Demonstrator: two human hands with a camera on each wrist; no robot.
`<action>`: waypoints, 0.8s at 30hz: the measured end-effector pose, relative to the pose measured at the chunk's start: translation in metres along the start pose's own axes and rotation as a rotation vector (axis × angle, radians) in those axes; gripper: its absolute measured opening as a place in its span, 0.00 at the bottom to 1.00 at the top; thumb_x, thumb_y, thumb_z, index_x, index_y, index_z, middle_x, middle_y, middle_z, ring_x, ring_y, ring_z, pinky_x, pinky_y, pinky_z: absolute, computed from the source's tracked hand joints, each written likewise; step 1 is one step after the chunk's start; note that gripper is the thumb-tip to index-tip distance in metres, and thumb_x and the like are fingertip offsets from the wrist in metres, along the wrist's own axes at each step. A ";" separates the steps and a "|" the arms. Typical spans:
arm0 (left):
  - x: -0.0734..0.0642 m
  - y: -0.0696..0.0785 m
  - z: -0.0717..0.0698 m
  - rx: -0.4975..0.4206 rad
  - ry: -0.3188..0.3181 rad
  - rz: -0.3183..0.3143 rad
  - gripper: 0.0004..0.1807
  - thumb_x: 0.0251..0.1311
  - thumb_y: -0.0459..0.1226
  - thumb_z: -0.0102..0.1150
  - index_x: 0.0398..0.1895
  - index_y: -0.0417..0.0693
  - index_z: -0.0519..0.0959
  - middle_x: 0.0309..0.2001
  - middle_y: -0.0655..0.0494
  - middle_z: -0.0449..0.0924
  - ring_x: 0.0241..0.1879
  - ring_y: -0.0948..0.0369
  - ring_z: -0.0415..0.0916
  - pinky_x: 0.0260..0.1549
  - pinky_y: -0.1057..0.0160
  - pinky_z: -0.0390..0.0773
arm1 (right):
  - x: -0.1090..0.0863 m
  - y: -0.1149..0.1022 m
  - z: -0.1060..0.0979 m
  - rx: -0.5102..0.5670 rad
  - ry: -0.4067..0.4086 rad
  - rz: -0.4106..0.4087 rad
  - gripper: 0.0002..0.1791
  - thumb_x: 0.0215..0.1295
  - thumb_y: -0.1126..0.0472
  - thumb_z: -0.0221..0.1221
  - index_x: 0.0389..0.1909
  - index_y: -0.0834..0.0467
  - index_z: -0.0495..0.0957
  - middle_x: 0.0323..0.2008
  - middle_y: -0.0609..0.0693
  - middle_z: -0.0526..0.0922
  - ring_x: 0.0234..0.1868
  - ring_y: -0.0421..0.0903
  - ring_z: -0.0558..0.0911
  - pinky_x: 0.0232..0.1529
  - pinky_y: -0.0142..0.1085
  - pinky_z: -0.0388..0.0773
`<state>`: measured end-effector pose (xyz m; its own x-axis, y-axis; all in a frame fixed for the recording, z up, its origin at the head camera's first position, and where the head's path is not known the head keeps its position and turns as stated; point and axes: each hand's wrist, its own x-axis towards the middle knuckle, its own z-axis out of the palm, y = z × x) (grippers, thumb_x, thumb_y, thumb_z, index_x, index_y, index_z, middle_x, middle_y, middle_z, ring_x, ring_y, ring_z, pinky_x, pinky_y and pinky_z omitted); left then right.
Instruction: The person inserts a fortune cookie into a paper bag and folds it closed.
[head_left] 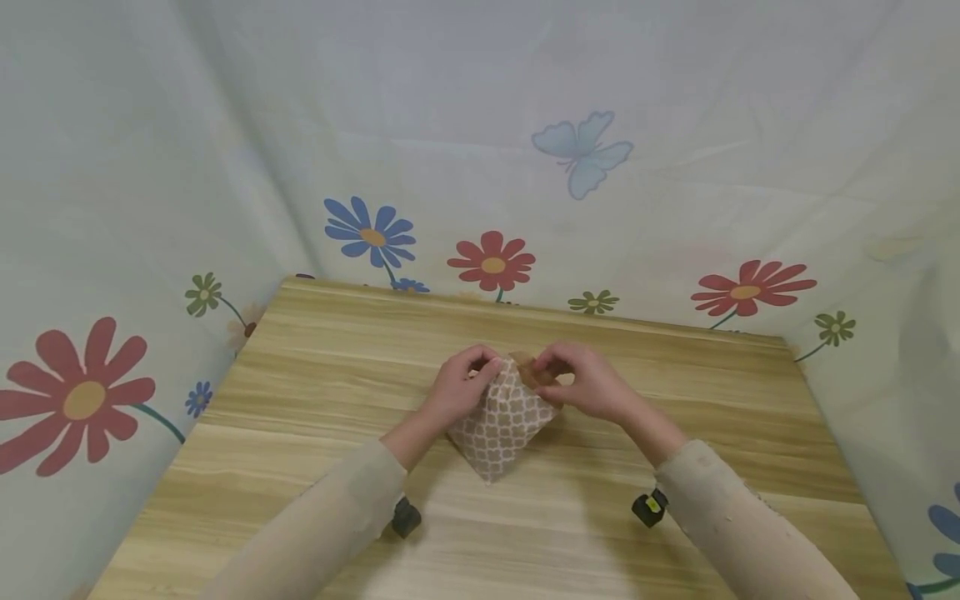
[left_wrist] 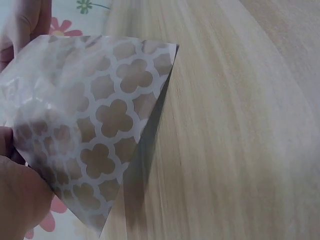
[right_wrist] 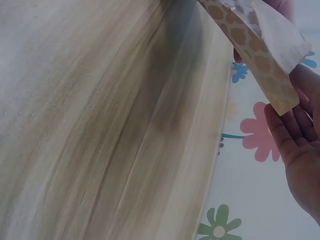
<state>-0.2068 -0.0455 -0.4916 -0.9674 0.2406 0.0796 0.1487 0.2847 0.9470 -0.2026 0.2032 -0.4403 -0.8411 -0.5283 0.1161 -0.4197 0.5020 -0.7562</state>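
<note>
Held up between both hands is a folded piece of patterned paper point(head_left: 498, 427), brown with a white lattice of four-lobed shapes. One corner points down toward me in the head view. My left hand point(head_left: 456, 390) pinches its upper left edge between thumb and fingers. At the upper right, my right hand point(head_left: 588, 382) pinches a brown flap point(head_left: 531, 372). In the left wrist view the broad patterned face of the paper point(left_wrist: 114, 117) fills the left side. The right wrist view shows a narrow patterned strip point(right_wrist: 260, 65) beside a whitish part, its end at the right fingers.
A wood-grain table point(head_left: 300, 358) spreads beneath the hands. Behind it and at the sides hangs a pale curtain point(head_left: 450, 100) printed with flowers and a butterfly. Small black devices point(head_left: 406, 517) sit at both wrists, below the cream sleeves point(head_left: 322, 517).
</note>
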 end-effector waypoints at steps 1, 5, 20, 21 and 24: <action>0.000 0.001 0.000 0.000 -0.003 -0.006 0.09 0.79 0.41 0.59 0.46 0.47 0.84 0.46 0.54 0.85 0.50 0.56 0.80 0.55 0.51 0.80 | 0.000 0.000 0.000 -0.008 -0.003 0.001 0.16 0.60 0.70 0.75 0.48 0.60 0.84 0.47 0.51 0.87 0.49 0.48 0.87 0.58 0.46 0.85; -0.001 0.002 -0.001 -0.002 -0.036 -0.012 0.09 0.79 0.42 0.60 0.46 0.47 0.85 0.45 0.55 0.85 0.48 0.57 0.79 0.52 0.55 0.79 | -0.001 -0.001 0.002 -0.026 -0.007 0.008 0.17 0.60 0.69 0.76 0.48 0.59 0.84 0.47 0.49 0.87 0.49 0.46 0.86 0.58 0.45 0.84; -0.002 -0.002 -0.004 0.056 -0.096 -0.024 0.06 0.75 0.41 0.66 0.42 0.49 0.87 0.41 0.57 0.87 0.43 0.59 0.81 0.43 0.60 0.80 | -0.005 0.008 0.004 0.017 0.001 0.013 0.15 0.68 0.69 0.70 0.54 0.62 0.83 0.51 0.53 0.87 0.53 0.51 0.87 0.61 0.50 0.83; -0.002 -0.001 -0.004 0.066 -0.089 -0.024 0.06 0.75 0.40 0.66 0.42 0.49 0.87 0.41 0.58 0.87 0.43 0.59 0.81 0.43 0.60 0.80 | -0.006 0.009 0.003 0.037 0.013 0.019 0.15 0.70 0.68 0.69 0.55 0.64 0.83 0.51 0.54 0.87 0.53 0.52 0.87 0.60 0.50 0.83; -0.003 0.002 -0.004 0.082 -0.057 -0.016 0.05 0.75 0.39 0.65 0.43 0.48 0.86 0.40 0.57 0.87 0.43 0.58 0.81 0.43 0.59 0.82 | -0.010 0.012 0.000 0.068 0.060 0.070 0.19 0.75 0.62 0.66 0.61 0.66 0.80 0.52 0.56 0.88 0.54 0.53 0.87 0.58 0.50 0.84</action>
<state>-0.2044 -0.0494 -0.4890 -0.9568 0.2874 0.0440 0.1515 0.3635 0.9192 -0.1990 0.2151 -0.4504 -0.8872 -0.4507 0.0987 -0.3371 0.4871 -0.8057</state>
